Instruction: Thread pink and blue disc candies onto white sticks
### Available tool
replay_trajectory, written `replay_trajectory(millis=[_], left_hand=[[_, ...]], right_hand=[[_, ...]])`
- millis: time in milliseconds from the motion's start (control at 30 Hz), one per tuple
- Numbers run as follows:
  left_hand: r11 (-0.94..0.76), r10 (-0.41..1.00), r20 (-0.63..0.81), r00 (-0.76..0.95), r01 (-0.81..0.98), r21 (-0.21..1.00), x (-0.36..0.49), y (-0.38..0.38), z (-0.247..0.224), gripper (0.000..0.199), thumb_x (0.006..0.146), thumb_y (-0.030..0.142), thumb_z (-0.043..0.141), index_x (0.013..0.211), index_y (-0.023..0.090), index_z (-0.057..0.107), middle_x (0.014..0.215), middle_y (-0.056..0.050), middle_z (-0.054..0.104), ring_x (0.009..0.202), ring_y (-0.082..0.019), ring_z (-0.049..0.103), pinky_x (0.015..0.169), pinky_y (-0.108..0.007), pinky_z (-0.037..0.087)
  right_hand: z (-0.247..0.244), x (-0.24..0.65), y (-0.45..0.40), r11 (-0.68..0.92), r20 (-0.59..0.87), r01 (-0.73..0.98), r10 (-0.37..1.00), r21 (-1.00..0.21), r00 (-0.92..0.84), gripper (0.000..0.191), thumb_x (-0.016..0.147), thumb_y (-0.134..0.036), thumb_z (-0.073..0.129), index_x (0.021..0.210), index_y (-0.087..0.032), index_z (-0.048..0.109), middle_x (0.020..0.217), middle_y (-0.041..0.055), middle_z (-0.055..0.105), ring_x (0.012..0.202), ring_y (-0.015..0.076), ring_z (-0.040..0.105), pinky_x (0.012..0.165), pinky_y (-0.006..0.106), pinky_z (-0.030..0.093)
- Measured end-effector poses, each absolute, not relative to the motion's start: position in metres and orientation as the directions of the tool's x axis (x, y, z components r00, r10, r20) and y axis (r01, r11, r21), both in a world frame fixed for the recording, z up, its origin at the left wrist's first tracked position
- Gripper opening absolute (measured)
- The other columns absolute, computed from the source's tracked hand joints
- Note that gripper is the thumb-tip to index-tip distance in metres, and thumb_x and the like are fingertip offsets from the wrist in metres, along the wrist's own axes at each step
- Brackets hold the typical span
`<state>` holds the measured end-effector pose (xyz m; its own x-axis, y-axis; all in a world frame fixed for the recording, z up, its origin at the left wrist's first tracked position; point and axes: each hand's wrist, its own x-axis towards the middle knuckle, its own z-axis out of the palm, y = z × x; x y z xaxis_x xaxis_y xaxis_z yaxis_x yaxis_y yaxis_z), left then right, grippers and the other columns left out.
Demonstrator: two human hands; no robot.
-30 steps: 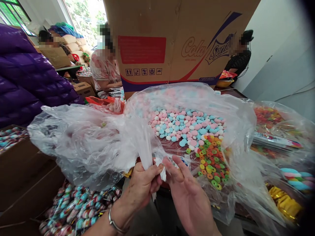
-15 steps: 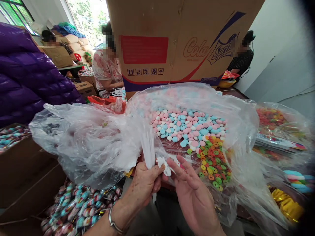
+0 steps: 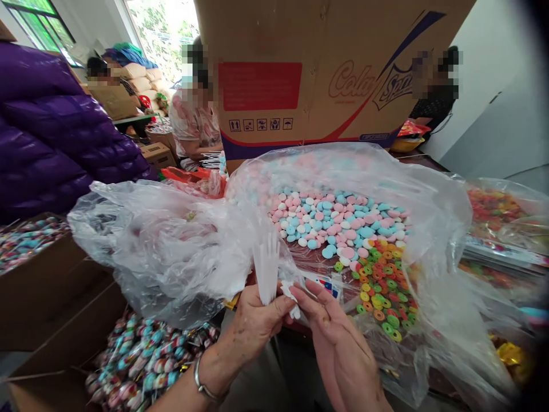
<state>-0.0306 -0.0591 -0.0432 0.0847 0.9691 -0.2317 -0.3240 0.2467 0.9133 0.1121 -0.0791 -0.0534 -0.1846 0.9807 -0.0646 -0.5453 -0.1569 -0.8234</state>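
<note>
My left hand [image 3: 257, 315] is closed around a bundle of slim white sticks [image 3: 266, 266], which stand up from the fist. Beside its thumb is a crumpled white piece [image 3: 292, 300], thin like paper or film; its kind is unclear. My right hand [image 3: 338, 337] has its fingertips closed on this piece, the palm turned partly upward. Past the hands lie pink, blue and white round candies [image 3: 330, 220] on a clear plastic sheet. Nearer, to the right, are ring-shaped gummy candies [image 3: 388, 286] in green, orange, yellow and red.
A large cardboard box [image 3: 326, 34] stands behind the candies. Clear plastic bags [image 3: 167, 246] bulge on the left. Below them, a carton [image 3: 64, 320] is beside many wrapped candy sticks [image 3: 150, 355]. Purple sacks [image 3: 60, 126] rise at far left. Co-workers sit beyond.
My right fingers have drawn together and come onto the crumpled white piece. The left hand still grips the sticks. The whole view has shifted slightly.
</note>
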Motion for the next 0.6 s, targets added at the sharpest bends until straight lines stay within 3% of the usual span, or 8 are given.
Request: replay_trajectory(millis=[167,300,367,433,533,600], left_hand=[[0.239,0.970,-0.239,0.044,-0.349,0.906,-0.029,-0.063,-0.045,0.029,0.073,0.038,0.074,0.063,0.014,0.061,0.052,0.004,0.049,0.046,-0.003,0.035,0.044,-0.015,0.026],[0.222,0.969,-0.247,0.007,-0.461,0.859,-0.028,-0.066,-0.029,0.022,0.062,0.028,0.076,0.061,0.014,0.059,0.050,0.005,0.046,0.044,-0.004,0.036,0.040,-0.015,0.025],[0.204,0.970,-0.243,-0.008,-0.517,0.831,-0.030,-0.066,-0.021,0.021,0.058,0.027,0.076,0.062,0.015,0.060,0.049,0.005,0.047,0.043,-0.005,0.038,0.039,-0.015,0.025],[0.196,0.969,-0.244,-0.022,-0.530,0.825,-0.033,-0.064,-0.020,0.020,0.059,0.026,0.076,0.065,0.015,0.061,0.048,0.006,0.048,0.039,-0.004,0.035,0.037,-0.015,0.022],[0.221,0.968,-0.249,-0.004,-0.447,0.867,-0.037,-0.060,-0.028,0.019,0.065,0.028,0.074,0.067,0.014,0.062,0.048,0.005,0.052,0.035,-0.001,0.031,0.036,-0.015,0.019],[0.256,0.964,-0.266,0.024,-0.364,0.896,-0.039,-0.059,-0.035,0.021,0.069,0.031,0.073,0.065,0.013,0.061,0.049,0.002,0.056,0.034,-0.001,0.031,0.036,-0.016,0.019]], right_hand=[[-0.059,0.115,-0.085,-0.063,0.038,-0.451,0.977,-0.890,-0.212,0.039,0.094,-0.036,0.051,0.132,-0.026,0.052,0.135,0.0104,0.060,0.129,0.0279,0.051,0.105,0.050,0.042],[-0.054,0.115,-0.081,0.052,0.072,-0.261,0.995,-0.964,-0.067,0.044,0.093,-0.033,0.056,0.136,-0.027,0.047,0.138,0.0088,0.057,0.136,0.0255,0.043,0.112,0.048,0.035],[-0.049,0.118,-0.074,0.018,0.011,-0.315,1.000,-0.949,0.024,0.041,0.091,-0.032,0.057,0.131,-0.026,0.051,0.135,0.0086,0.060,0.137,0.0248,0.042,0.114,0.049,0.030],[-0.044,0.122,-0.065,-0.046,-0.080,-0.476,0.995,-0.878,0.052,0.033,0.090,-0.033,0.056,0.122,-0.024,0.056,0.129,0.0093,0.064,0.133,0.0254,0.046,0.114,0.051,0.029],[-0.041,0.130,-0.058,-0.091,-0.146,-0.621,0.989,-0.778,0.038,0.032,0.088,-0.038,0.056,0.115,-0.021,0.060,0.124,0.0112,0.066,0.127,0.0278,0.053,0.110,0.054,0.035],[-0.042,0.133,-0.058,-0.072,-0.126,-0.589,0.991,-0.805,0.051,0.031,0.089,-0.039,0.055,0.115,-0.022,0.060,0.120,0.0102,0.068,0.121,0.0269,0.058,0.105,0.052,0.042]])
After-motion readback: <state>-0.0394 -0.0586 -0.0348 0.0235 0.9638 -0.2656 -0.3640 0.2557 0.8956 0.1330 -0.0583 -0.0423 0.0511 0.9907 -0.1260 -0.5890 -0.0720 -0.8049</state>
